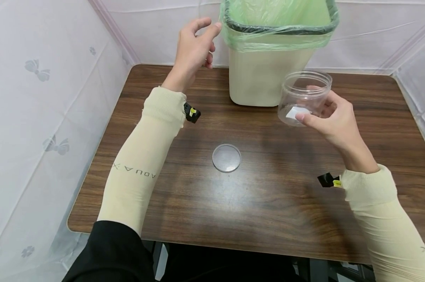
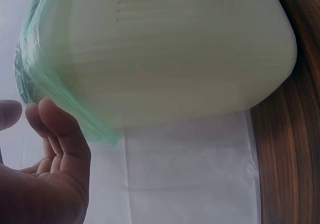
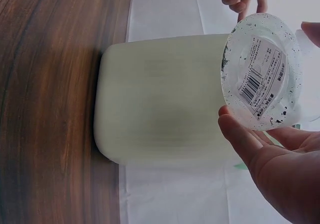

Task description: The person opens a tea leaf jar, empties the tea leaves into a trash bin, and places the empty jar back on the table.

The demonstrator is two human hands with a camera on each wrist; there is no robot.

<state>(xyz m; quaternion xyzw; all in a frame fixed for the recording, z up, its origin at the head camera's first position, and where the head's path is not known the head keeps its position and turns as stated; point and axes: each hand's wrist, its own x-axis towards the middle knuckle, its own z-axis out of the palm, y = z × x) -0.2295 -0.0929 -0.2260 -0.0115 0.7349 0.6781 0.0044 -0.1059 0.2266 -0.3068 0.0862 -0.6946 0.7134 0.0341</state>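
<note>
My right hand [image 1: 333, 117] grips a clear, lidless plastic jar [image 1: 291, 98] by its side, in front of the bin's right part. Its base, seen in the right wrist view, carries a white barcode label [image 3: 262, 76] and dark specks. My left hand [image 1: 197, 47] is raised just left of the bin's rim, fingers loosely bent and thumb apart, with nothing held. In the left wrist view its fingertips [image 2: 52, 111] overlap the edge of the green bag [image 2: 75, 101]. A round clear lid [image 1: 226, 158] lies on the table.
A cream waste bin [image 1: 258, 78], lined with the green bag folded over its dark rim, stands at the back of the brown wooden table [image 1: 268, 203]. White patterned sheeting [image 1: 39, 117] hangs along the left, back and right.
</note>
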